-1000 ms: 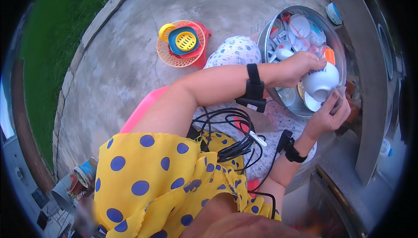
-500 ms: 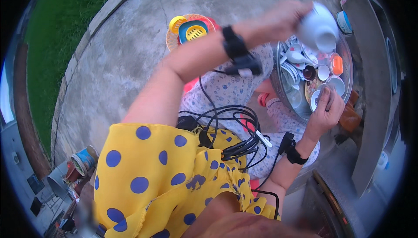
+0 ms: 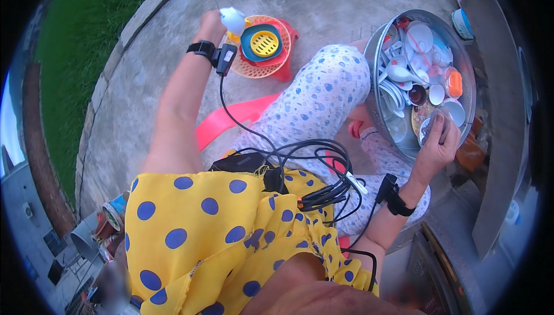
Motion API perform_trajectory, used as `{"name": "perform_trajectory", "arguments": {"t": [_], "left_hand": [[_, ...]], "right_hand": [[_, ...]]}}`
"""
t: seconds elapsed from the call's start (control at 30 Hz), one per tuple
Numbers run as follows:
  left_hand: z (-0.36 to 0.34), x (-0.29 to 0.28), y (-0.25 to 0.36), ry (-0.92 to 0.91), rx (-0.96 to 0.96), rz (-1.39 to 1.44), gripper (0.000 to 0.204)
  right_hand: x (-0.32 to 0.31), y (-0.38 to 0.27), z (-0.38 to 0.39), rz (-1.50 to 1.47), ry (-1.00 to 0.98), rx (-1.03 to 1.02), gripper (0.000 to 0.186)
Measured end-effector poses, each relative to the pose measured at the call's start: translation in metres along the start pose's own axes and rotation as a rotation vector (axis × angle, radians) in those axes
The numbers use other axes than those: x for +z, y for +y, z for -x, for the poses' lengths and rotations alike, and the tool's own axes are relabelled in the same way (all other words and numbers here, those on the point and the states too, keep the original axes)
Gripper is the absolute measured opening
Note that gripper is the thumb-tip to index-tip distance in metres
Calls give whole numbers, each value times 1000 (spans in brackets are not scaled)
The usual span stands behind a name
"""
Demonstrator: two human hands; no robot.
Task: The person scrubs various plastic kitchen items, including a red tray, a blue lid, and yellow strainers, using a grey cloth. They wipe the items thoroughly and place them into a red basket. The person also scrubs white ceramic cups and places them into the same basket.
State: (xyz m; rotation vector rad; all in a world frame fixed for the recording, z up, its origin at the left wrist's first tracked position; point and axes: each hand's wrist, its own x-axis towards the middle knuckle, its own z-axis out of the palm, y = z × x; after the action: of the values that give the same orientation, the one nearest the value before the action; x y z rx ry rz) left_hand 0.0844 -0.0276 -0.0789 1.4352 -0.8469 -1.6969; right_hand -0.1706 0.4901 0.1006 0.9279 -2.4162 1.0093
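Observation:
My left hand (image 3: 212, 26) is closed on a white bowl (image 3: 232, 21), tilted on its side, at the far left edge of a round orange plastic basket (image 3: 259, 71). Inside the basket are a teal square dish (image 3: 248, 49) and a yellow slotted piece (image 3: 265, 44). At the near edge of a large metal basin (image 3: 376, 55), my right hand (image 3: 437, 146) grips a dark grey wad (image 3: 434, 128), perhaps a scrubber; my fingers partly cover it. White spoons (image 3: 401, 74), several cups and bowls, and an orange-lidded container (image 3: 455, 85) lie in the basin.
A pink strap-like band (image 3: 234, 120) lies beside my leg. Looped black cables (image 3: 323, 159) rest across my lap and run to both wrists. A long grey panel (image 3: 499, 119) stands right of the basin, with a blue-and-white tub (image 3: 461, 23) by its far end. Grass borders the concrete at left.
My left hand has carried the white bowl from above the basin leftward to the orange basket. My right hand stays at the basin's near edge, still gripping the grey wad.

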Motion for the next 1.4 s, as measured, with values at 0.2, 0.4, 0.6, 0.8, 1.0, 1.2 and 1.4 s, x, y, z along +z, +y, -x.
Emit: {"name": "perform_trajectory", "arguments": {"t": [0.2,0.4,0.6,0.8,1.0,1.2,1.4], "left_hand": [[28,-39,-10,-71,156,-1684,26],[15,-65,-24,31,249,-1617,32],[-42,-100,-79,249,-80,-772,40],[-135,-141,-174,263,-80,-433,45],[-69,-50,-199,183,-153,-557,50],[-18,-55,-134,84,-330,59,46],[3,-39,-106,217,-568,364,39]], "right_hand": [[5,-7,2,-40,10,33,16],[9,-8,3,-48,-71,49,18],[18,-7,2,-13,-84,-72,17],[25,-12,-1,-63,-111,-77,18],[21,-10,6,45,-107,-66,19],[23,-4,6,14,-103,-47,19],[25,0,8,-10,-111,-16,18]]}}
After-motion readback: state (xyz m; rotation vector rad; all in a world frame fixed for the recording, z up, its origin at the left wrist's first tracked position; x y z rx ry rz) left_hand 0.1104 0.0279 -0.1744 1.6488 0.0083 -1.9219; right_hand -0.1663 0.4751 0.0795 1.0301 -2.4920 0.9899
